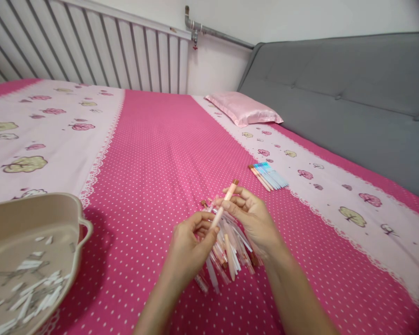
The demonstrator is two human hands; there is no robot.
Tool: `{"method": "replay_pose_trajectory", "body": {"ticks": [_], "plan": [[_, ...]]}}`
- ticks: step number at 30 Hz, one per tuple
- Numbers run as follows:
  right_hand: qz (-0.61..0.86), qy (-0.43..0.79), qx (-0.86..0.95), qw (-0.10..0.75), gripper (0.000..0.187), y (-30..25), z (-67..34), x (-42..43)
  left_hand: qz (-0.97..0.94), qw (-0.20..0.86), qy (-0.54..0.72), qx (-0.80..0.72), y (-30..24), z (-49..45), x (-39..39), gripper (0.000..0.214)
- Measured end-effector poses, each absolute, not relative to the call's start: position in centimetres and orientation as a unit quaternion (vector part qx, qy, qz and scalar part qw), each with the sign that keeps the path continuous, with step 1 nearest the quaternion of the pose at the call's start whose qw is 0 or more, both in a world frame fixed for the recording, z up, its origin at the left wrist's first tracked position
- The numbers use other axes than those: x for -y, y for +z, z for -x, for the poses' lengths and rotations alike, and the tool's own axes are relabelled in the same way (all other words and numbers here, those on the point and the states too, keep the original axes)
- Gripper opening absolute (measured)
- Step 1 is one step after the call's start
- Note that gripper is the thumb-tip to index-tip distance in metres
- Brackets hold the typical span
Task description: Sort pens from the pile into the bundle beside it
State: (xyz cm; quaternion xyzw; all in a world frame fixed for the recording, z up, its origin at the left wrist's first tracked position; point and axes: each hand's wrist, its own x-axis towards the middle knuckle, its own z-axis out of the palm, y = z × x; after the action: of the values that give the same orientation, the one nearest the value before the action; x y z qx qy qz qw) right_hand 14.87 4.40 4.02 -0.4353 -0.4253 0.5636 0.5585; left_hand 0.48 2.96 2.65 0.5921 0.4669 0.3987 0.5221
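Between my two hands is a peach pen (226, 200) with a brown end, held at a slant. My left hand (195, 235) pinches its lower end with thumb and fingers. Nearer the brown end, my right hand (249, 214) has its thumb and fingers closed on the barrel. Below both hands lies a loose pile of pens and clear, pink and white slim pieces (232, 246), partly hidden by the hands. To the right of the pile, several blue and peach pens (268, 177) lie side by side in a neat row on the bedspread.
A beige basin (78, 228) with a side handle stands at the left, holding small white pieces and thin dark pieces. The pink dotted bedspread (153, 139) spreads underneath. Farther off are a pink pillow (242, 107), a grey headboard (342, 93) and a white radiator (125, 46).
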Motion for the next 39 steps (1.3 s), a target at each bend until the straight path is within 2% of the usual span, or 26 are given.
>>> {"method": "replay_pose_trajectory", "body": {"ticks": [13, 20, 24, 39], "plan": [[0.444, 0.549, 0.446, 0.55, 0.029, 4.3, -14.9, -4.3, -0.6, 0.53, 0.382, -0.462, 2.7, -0.3, -2.6, 0.021], [0.417, 0.574, 0.461, 0.533, 0.04, 5.4, -15.5, -3.9, -0.624, 0.539, 0.381, -0.419, 2.0, -0.2, -2.8, 0.025], [0.422, 0.572, 0.472, 0.521, 0.038, 5.4, -15.6, -3.8, -0.629, 0.537, 0.377, -0.417, 2.1, -0.2, -2.7, 0.026], [0.443, 0.561, 0.438, 0.545, 0.04, 4.4, -15.5, -4.2, -0.624, 0.534, 0.38, -0.425, 2.2, -0.4, -2.6, 0.023]]}}
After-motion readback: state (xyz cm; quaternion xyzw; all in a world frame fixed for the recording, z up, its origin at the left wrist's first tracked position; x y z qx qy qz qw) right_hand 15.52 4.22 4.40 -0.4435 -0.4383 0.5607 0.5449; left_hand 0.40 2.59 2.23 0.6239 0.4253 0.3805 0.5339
